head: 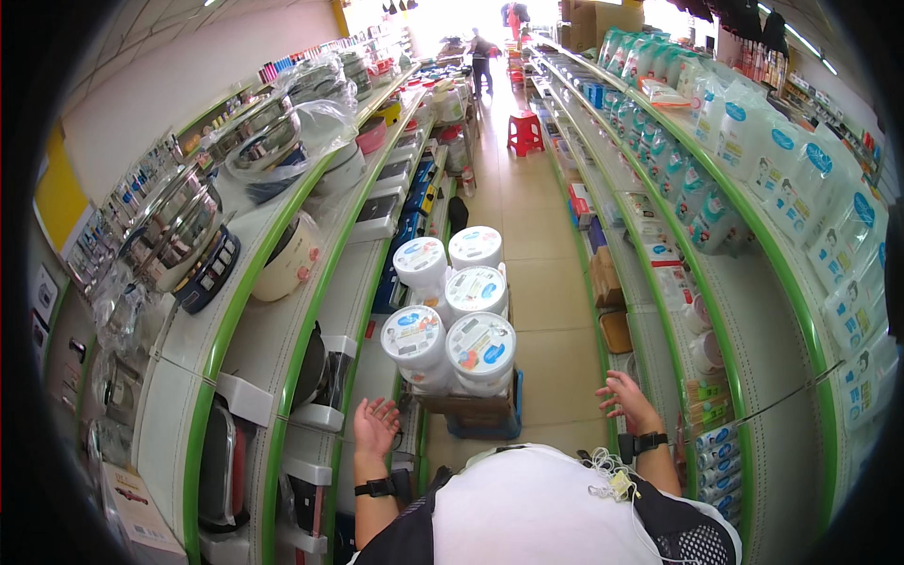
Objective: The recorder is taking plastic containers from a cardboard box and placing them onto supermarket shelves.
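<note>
Both hands are held out in front of me at either side, with nothing in them. My left hand (376, 426), palm turned up and fingers apart, hovers near the left shelves, short of the stacked tubs. Over by the right shelves is my right hand (626, 400), its fingers spread. Between and beyond them, several white lidded plastic tubs (481, 345) are stacked in two columns on a brown cardboard box (466, 407). A blue base (487, 426) shows beneath the box. Neither hand touches the tubs.
Shelving with green edges (282, 424) lines the left side, holding steel pots (173, 226) and a cream cooker (286, 261). Bagged bottles (812, 176) fill the right top shelf. A tiled aisle (558, 296) leads to a red plastic stool (525, 134) and a person (482, 60) farther off.
</note>
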Motion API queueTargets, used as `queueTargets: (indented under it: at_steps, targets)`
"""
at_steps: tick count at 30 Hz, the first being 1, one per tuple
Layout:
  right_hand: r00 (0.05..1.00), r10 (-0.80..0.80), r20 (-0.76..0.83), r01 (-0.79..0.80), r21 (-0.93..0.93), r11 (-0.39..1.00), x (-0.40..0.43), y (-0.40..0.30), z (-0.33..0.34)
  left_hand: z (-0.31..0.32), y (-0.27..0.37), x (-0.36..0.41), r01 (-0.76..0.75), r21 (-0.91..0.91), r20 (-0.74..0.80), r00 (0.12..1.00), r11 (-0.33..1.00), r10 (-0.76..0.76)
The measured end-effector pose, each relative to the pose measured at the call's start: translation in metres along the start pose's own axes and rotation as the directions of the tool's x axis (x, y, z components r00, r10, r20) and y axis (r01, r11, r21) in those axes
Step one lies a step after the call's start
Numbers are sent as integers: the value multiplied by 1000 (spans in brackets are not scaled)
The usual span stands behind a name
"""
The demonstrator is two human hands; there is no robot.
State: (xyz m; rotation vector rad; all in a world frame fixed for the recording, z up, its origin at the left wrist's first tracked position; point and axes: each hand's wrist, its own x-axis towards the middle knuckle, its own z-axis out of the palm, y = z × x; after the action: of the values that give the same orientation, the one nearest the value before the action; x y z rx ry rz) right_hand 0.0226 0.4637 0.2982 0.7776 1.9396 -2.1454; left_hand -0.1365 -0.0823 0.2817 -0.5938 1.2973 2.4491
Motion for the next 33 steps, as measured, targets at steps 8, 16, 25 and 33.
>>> queueTargets:
  at_steps: [8, 16, 25, 33]
  targets:
    - [994, -53, 93, 59, -68, 996, 21, -12, 19, -16, 23, -41, -90, -13, -45, 995, 996, 89]
    - [992, -51, 113, 60, -77, 995, 9, 8, 37, -50, -2, -57, -49, -58, -26, 999, 997, 47]
    - [996, -66, 65, 72, -95, 993, -49, 15, 65, -76, -7, -102, -10, -41, 83, 996, 999, 13]
    - [994, -105, 28, 106, -37, 994, -130, 44, 102, -137, 3, -171, -20, 28, 66, 998, 999, 18]
